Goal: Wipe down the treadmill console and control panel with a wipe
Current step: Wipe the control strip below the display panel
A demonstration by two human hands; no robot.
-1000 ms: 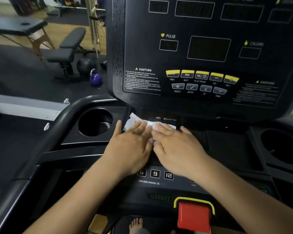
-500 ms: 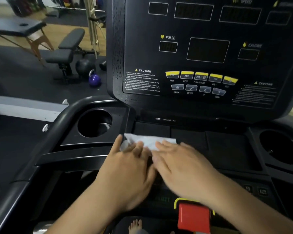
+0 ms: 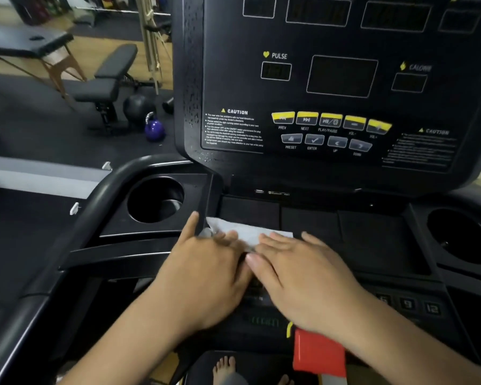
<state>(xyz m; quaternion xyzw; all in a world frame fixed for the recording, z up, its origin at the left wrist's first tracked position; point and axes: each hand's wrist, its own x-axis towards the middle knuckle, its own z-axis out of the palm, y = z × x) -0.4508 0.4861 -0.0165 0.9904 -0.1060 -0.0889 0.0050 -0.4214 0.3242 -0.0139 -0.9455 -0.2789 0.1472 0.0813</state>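
A white wipe (image 3: 246, 232) lies flat on the black lower panel (image 3: 372, 240) of the treadmill, just below the upright console (image 3: 342, 79) with its dark displays and yellow buttons. My left hand (image 3: 208, 270) and my right hand (image 3: 300, 273) lie side by side on the wipe, fingers straight and pressing it down. Only the far edge of the wipe shows beyond the fingertips. The hands cover part of the control panel; number keys (image 3: 408, 304) show to the right of my right wrist.
Round cup holders sit at the left (image 3: 156, 198) and the right (image 3: 461, 234) of the panel. A red safety key (image 3: 318, 352) is below my right wrist. The curved black handrail (image 3: 75, 226) runs on the left. A weight bench (image 3: 106, 81) and a purple kettlebell (image 3: 154, 129) stand on the floor behind.
Both hands have drawn the wipe back toward me from under the console's base, down the lower panel. Between half a second ago and now they have hardly moved.
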